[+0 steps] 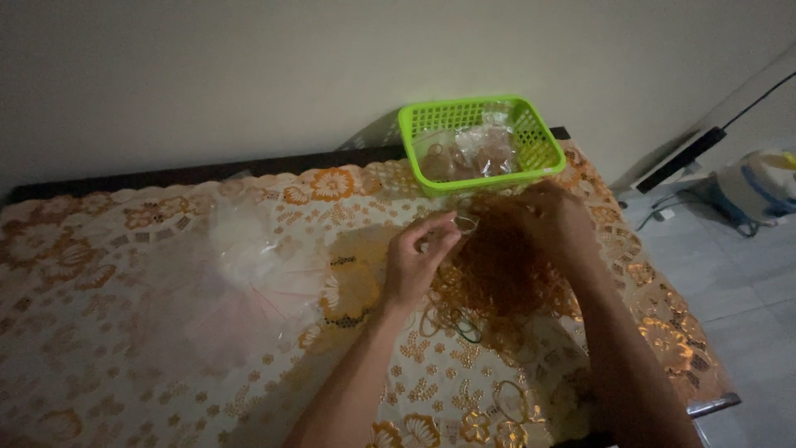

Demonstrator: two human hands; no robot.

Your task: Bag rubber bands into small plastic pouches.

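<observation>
My left hand [419, 257] pinches a small bunch of rubber bands [464, 222] between thumb and fingertips, just above the table. My right hand [551, 217] meets it from the right, fingers closed on the same bunch. Beneath both hands lies a loose heap of orange-brown rubber bands [497, 278], with a few darker bands [464, 325] at its near edge. Behind the hands stands a bright green plastic basket [531, 112] holding small clear bags of rubber bands [477, 151].
A stack of clear plastic bags [240, 274] lies to the left on the cream tablecloth with an orange floral pattern [124, 357]. The table backs onto a pale wall. On the tiled floor at right are a cable and an appliance [759, 187].
</observation>
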